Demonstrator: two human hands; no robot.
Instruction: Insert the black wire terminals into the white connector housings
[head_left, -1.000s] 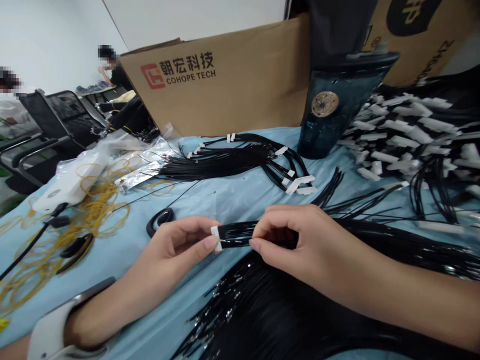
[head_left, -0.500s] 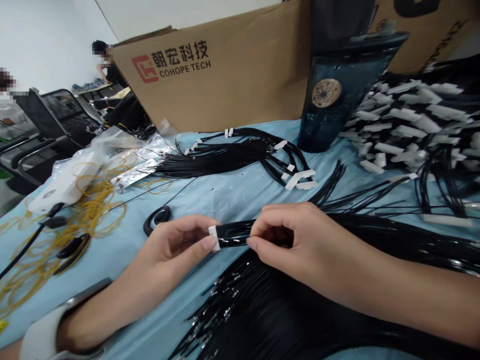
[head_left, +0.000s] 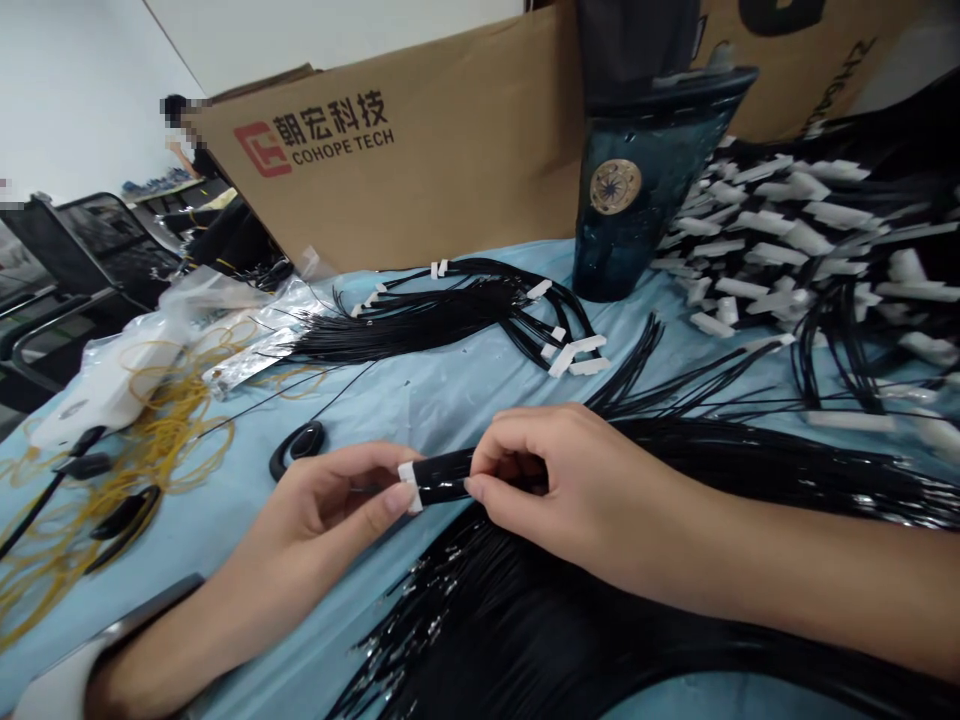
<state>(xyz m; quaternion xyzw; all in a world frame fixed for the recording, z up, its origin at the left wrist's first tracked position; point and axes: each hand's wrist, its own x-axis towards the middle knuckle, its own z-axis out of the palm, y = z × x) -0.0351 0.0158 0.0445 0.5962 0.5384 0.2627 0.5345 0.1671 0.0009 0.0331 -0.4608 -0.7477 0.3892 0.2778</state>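
Note:
My left hand [head_left: 337,505] pinches a small white connector [head_left: 409,487] between thumb and fingers. A short flat run of black wires [head_left: 444,477] leads out of that connector to the right. My right hand [head_left: 551,480] is closed on those wires, thumb and forefinger pinching them a few centimetres from the connector. Below both hands lies a thick bundle of loose black wires [head_left: 525,620] with bare metal tips. The hands hover just above the light blue table cover [head_left: 450,395].
A finished batch of black wires with white connectors [head_left: 465,310] lies behind the hands. A pile of white-ended harnesses [head_left: 810,250] fills the right. A dark teal container [head_left: 637,190] and a brown cardboard box [head_left: 390,170] stand at the back. Yellow rubber bands [head_left: 150,430] lie at left.
My right hand has slid left along the wires, closer to the connector. Both hands and the scene have shifted slightly left in the picture as my head turned.

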